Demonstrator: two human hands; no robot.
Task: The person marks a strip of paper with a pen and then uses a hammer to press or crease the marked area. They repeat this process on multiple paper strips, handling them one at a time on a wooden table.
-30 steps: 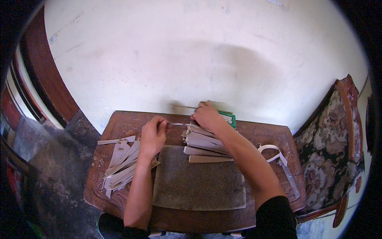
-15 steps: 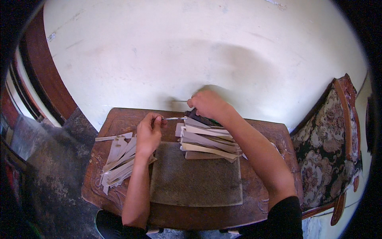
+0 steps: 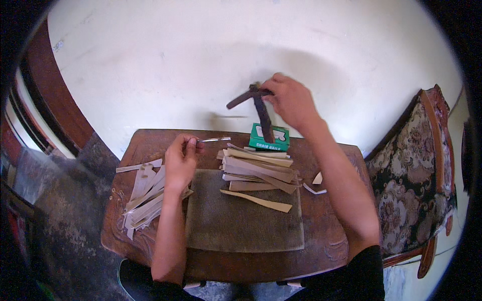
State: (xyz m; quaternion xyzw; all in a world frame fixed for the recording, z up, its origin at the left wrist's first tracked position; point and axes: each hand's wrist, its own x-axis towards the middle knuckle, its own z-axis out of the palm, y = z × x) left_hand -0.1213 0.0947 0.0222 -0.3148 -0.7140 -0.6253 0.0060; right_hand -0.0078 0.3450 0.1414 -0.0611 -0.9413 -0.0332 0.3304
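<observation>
Raised in front of the wall, my right hand [image 3: 292,103] is closed on a dark hammer [image 3: 262,113], gripping it by one end of its head. The handle hangs down in front of a green nail box [image 3: 282,139]. My left hand [image 3: 182,159] pinches a slim silvery metal tool [image 3: 217,139] whose thin end points right; its exact kind is not clear. Below the box lies a stack of thin tan and grey strips [image 3: 258,169]. One curved pale strip [image 3: 258,200] rests apart on the dark mat [image 3: 241,228]. Beside my left wrist is a looser heap of strips [image 3: 145,195].
All this sits on a carved brown wooden table [image 3: 321,251] against a pale wall [image 3: 201,65]. Small white scraps [image 3: 315,189] lie near my right forearm. At the right stands a chair [image 3: 411,190] with flowered upholstery. Small rings [image 3: 113,194] lie at the table's left edge.
My right hand has lifted the hammer from behind the strips, uncovering the green box. A pale strip now lies separate from the stack on the mat. My left hand still holds the metal tool.
</observation>
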